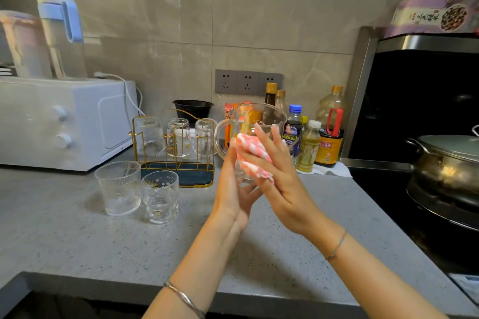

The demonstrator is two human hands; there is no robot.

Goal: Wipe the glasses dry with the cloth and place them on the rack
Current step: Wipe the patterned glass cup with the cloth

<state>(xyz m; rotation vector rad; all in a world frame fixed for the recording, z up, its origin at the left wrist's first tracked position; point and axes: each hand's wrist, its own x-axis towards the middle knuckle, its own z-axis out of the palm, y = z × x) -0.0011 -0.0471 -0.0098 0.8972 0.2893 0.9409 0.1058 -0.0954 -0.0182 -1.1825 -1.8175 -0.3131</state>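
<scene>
Gripping the mug (259, 116) low with curled left hand (230, 194) leaves its wall free; right hand (282, 184), fingers flat, presses cloth (252, 155) there; rack (197, 180) handy at nine o'clock.

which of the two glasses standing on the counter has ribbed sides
The left glass, wider, with vertical ribs; the right glass beside it is dotted.
</scene>
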